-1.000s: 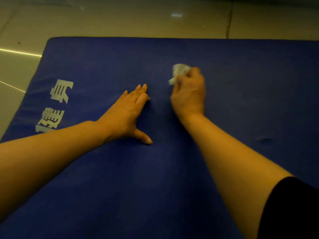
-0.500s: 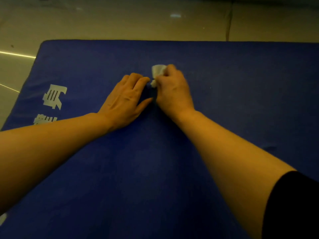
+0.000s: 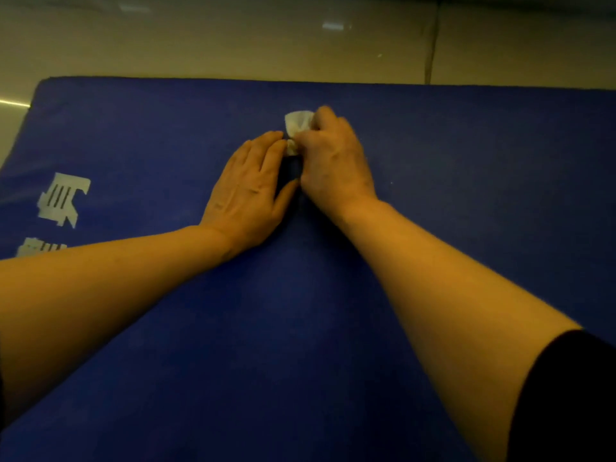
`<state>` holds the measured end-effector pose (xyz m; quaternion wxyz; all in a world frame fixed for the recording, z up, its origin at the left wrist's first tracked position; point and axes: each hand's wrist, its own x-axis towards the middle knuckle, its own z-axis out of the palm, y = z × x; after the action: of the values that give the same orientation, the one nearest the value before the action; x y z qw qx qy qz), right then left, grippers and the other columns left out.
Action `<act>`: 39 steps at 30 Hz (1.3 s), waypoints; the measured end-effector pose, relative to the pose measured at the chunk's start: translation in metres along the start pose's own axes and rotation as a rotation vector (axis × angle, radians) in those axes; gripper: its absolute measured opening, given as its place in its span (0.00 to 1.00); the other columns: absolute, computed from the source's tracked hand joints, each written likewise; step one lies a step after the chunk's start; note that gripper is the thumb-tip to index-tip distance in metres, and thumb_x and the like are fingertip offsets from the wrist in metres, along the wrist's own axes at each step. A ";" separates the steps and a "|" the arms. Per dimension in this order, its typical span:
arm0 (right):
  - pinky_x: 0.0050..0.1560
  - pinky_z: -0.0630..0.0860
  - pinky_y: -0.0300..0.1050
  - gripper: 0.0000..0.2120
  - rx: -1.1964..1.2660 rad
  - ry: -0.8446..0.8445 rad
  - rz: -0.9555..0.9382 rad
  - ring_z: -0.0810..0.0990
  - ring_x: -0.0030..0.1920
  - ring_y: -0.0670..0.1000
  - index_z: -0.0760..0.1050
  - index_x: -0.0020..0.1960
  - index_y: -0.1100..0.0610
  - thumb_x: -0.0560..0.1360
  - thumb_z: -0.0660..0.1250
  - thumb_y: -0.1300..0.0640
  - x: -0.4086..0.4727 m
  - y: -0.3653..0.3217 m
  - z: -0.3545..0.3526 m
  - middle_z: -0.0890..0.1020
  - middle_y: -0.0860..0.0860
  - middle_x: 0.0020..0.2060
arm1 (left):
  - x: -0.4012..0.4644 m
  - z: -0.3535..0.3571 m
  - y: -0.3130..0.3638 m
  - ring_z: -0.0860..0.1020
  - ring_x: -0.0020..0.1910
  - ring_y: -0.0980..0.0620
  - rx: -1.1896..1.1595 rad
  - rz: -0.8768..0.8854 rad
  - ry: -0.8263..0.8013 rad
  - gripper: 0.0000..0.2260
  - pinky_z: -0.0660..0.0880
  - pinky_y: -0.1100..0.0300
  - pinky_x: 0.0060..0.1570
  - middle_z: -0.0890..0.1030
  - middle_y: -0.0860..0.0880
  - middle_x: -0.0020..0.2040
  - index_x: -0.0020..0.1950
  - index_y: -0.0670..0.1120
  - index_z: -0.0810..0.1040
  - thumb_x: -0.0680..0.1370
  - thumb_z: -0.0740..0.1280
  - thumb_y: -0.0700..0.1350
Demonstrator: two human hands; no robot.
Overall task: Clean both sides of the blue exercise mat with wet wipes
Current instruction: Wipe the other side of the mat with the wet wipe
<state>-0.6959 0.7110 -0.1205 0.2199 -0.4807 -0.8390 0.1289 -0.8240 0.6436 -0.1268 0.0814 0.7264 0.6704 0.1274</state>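
Observation:
The blue exercise mat (image 3: 466, 181) lies flat on the floor and fills most of the view, with white printed characters (image 3: 63, 200) near its left edge. My right hand (image 3: 333, 165) grips a crumpled white wet wipe (image 3: 297, 123) and presses it on the mat a little short of the far edge. My left hand (image 3: 248, 191) rests flat on the mat just left of the right hand, its fingers straight and its fingertips next to the wipe. Part of the wipe is hidden under my right fingers.
Glossy beige floor tiles (image 3: 233, 41) lie beyond the mat's far edge, with a dark grout line (image 3: 431, 45) at the upper right. The mat's left edge (image 3: 31, 108) meets the floor at the upper left. A black sleeve (image 3: 566, 395) covers my right upper arm.
My right hand has slid the wipe leftward over the mat until it sits beside my left hand. My left thumb has drawn in toward the palm. The view has shifted slightly.

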 end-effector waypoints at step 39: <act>0.48 0.71 0.45 0.14 -0.084 0.184 0.261 0.77 0.54 0.55 0.75 0.59 0.61 0.80 0.55 0.60 0.050 0.024 0.007 0.79 0.55 0.54 | 0.000 0.001 0.002 0.69 0.69 0.37 0.113 0.022 0.026 0.27 0.66 0.42 0.68 0.70 0.37 0.70 0.70 0.36 0.69 0.79 0.55 0.54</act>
<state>-0.7034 0.7660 -0.1244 0.2571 -0.6041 -0.7504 0.0766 -0.8218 0.6438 -0.1272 0.0302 0.7354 0.6696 0.0997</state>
